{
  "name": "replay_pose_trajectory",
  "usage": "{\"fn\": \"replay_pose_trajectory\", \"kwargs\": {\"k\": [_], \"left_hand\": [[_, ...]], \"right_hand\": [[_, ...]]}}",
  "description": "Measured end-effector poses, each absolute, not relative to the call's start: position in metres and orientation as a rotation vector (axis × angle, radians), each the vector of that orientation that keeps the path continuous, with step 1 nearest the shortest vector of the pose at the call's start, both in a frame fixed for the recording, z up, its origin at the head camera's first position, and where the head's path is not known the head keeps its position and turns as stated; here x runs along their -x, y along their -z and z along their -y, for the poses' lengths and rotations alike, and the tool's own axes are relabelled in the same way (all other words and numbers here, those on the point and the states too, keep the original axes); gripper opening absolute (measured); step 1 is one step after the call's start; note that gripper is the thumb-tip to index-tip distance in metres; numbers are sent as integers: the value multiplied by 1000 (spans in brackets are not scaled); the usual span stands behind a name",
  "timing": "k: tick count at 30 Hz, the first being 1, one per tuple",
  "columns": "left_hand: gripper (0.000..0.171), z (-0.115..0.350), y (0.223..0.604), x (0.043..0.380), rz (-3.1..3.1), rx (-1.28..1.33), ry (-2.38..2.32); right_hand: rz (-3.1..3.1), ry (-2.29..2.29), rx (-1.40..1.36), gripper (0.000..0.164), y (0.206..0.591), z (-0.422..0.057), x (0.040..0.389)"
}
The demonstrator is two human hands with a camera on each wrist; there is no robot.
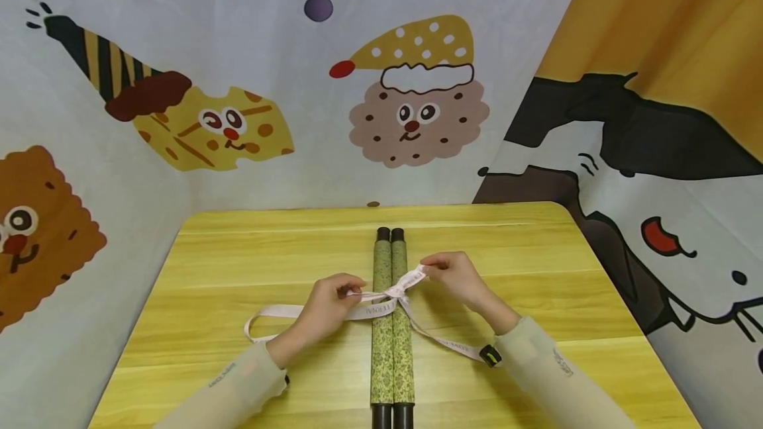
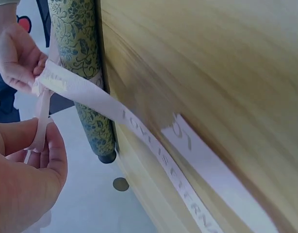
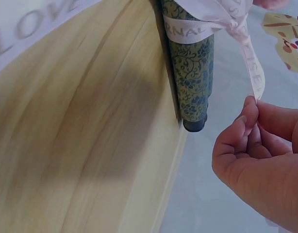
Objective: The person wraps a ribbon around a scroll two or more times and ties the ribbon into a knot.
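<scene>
Two scrolls [image 1: 382, 356] covered in green-yellow patterned cloth, with dark end knobs, lie side by side on the table. A pale pink ribbon [image 1: 371, 310] printed with letters wraps round their middle and is knotted on top. My left hand [image 1: 326, 306], left of the knot, pinches a folded loop of the ribbon between thumb and fingers. On the other side, my right hand [image 1: 457, 278] pinches another length of ribbon [image 3: 253, 73] by its tip, up and to the right of the knot. The patterned cloth [image 3: 190, 73] shows vines and flowers in the right wrist view.
The wood-grain table [image 1: 238, 253] has rounded far corners. One ribbon tail [image 2: 226, 182] curls over the table to the left, while another runs right toward a small black object [image 1: 491, 355] by the right sleeve. A cartoon-printed cloth [image 1: 250, 18] hangs behind the table.
</scene>
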State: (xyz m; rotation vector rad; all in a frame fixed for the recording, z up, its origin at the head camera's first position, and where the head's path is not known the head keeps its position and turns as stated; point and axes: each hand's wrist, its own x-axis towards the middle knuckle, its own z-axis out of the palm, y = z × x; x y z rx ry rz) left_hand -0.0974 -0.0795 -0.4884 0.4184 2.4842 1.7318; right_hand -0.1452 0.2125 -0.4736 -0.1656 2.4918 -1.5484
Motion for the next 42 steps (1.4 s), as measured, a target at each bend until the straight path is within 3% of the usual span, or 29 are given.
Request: {"fn": "replay_pose_trajectory", "kwargs": {"k": [11,26,42], "left_hand": [[37,91,483,97,-2505,-352,-1704],[23,91,489,102,-2712,-192,-1624],[15,108,495,110,-2668,-160,-1453]], "right_hand": [[-2478,1560,144,24,470,-224,141],[-2448,1541,118,26,477,-234,137],[-2464,1561,38,15,483,-248,130]]}}
